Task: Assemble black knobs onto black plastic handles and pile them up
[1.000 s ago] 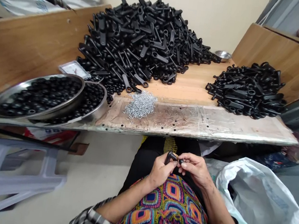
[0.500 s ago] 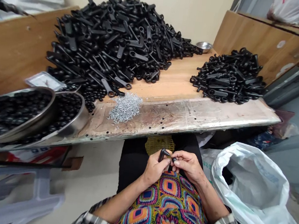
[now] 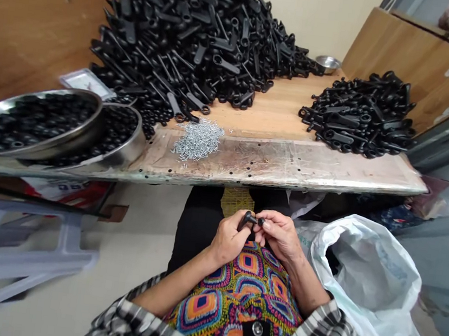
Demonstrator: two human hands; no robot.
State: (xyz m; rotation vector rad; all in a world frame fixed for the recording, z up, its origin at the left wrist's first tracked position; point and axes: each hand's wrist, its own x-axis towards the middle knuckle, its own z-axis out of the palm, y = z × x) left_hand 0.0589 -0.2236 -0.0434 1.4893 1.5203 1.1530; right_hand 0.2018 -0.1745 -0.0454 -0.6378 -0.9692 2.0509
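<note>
Over my lap, my left hand (image 3: 228,240) is closed around a black crank handle (image 3: 246,219), whose thin end points to the right. My right hand (image 3: 282,236) pinches a small round black knob (image 3: 261,222) at that end. Whether the knob is fixed on the handle or only touching it, I cannot tell. A big heap of similar black handles (image 3: 191,38) covers the back of the table, and a smaller pile of handles (image 3: 358,113) lies on the right. Small silver pins (image 3: 198,140) are heaped near the front edge.
Two metal bowls of black knobs (image 3: 34,120) stand on the left of the table (image 3: 274,160). A small metal bowl (image 3: 328,64) sits at the back. An open white sack (image 3: 369,284) is to my right, a grey plastic stool (image 3: 71,247) to my left.
The view has tilted down, so the table appears higher. My hands remain together, with the handle turned slightly and its thin end now more plainly lined up with the knob.
</note>
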